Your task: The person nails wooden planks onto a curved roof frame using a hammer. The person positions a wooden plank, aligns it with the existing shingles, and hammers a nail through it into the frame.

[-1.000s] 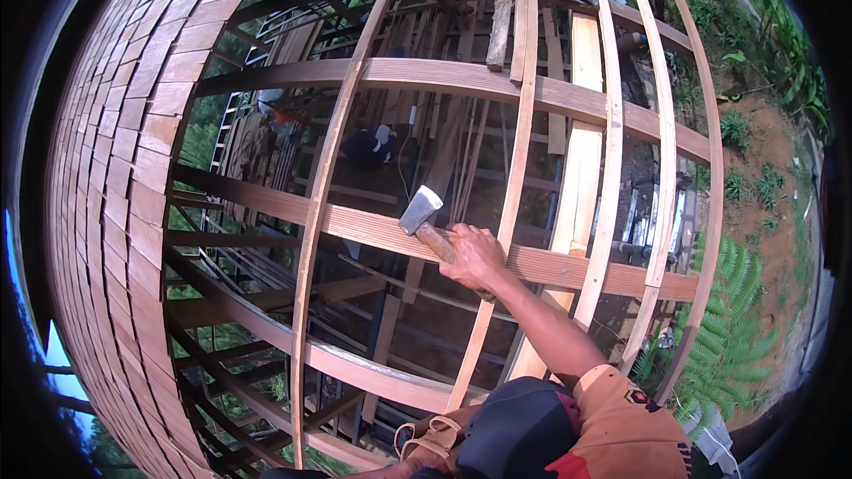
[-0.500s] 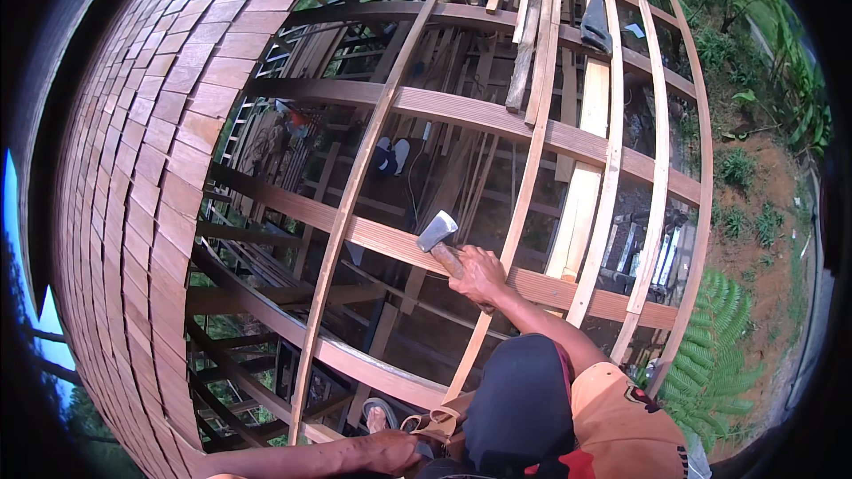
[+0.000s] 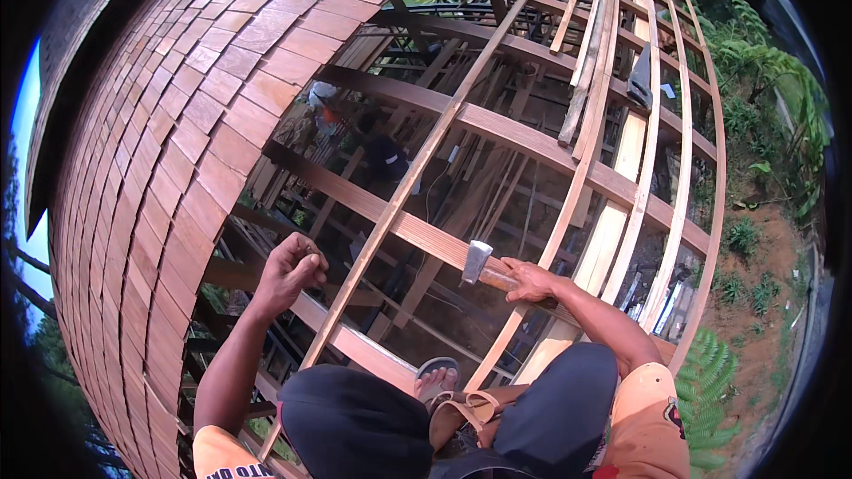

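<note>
My right hand [image 3: 531, 281] grips the wooden handle of a hatchet [image 3: 477, 259], whose grey metal head points away to the left over a beam [image 3: 426, 232]. To the left, my left hand [image 3: 291, 275] is raised beside the shingle edge with its fingers curled and thumb pressed in. Whatever lies in those fingers is too small to make out. Reddish wooden shingles [image 3: 213, 115] cover the roof on the left. A thin batten [image 3: 399, 198] runs between my two hands across the beams. A tan leather tool pouch [image 3: 468, 410] hangs between my knees.
Between the open beams I see down to a lower level, where one person [image 3: 325, 106] and another in dark clothing [image 3: 386, 155] are. A handsaw [image 3: 641, 80] lies on the battens at far right. My sandalled foot [image 3: 437, 376] rests on a beam. Ferns [image 3: 710, 381] grow at right.
My left hand has come up from beside the pouch to the shingle edge. My right hand still holds the hatchet, now further right and turned flatter. The view has shifted left.
</note>
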